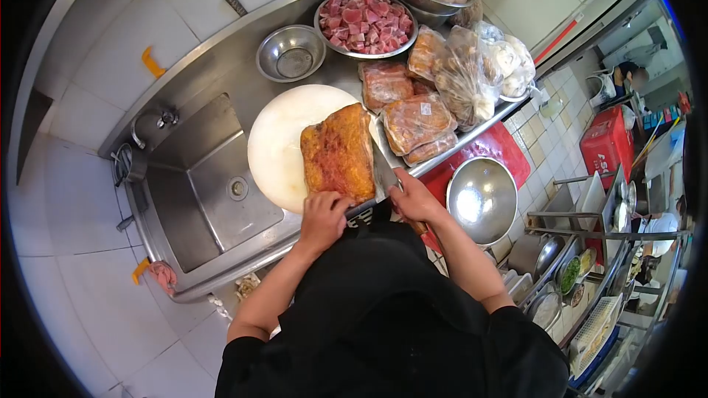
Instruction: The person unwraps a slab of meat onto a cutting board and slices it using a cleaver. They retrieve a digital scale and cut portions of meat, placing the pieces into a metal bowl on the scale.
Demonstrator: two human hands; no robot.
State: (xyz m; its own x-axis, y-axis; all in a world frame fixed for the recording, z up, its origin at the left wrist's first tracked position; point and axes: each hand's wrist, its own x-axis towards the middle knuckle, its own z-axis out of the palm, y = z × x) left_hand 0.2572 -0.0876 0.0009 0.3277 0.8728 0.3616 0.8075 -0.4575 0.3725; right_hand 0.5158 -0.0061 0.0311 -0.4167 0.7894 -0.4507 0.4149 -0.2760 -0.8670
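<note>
A large slab of roast meat point(338, 153), browned and crisp on top, lies on the right part of a round white cutting board point(274, 149). My left hand point(324, 219) presses its bent fingers on the near edge of the slab. My right hand point(414, 197) is closed round the handle of a knife point(384, 171). Its broad blade stands along the right side of the slab, close against it; whether it has entered the meat I cannot tell.
A steel sink point(221, 177) lies left of the board. Behind stand an empty steel bowl point(290, 53) and a bowl of cubed red meat point(366, 23). Bagged meat slabs point(418, 124) sit to the right. A large steel bowl point(483, 201) is beyond my right hand.
</note>
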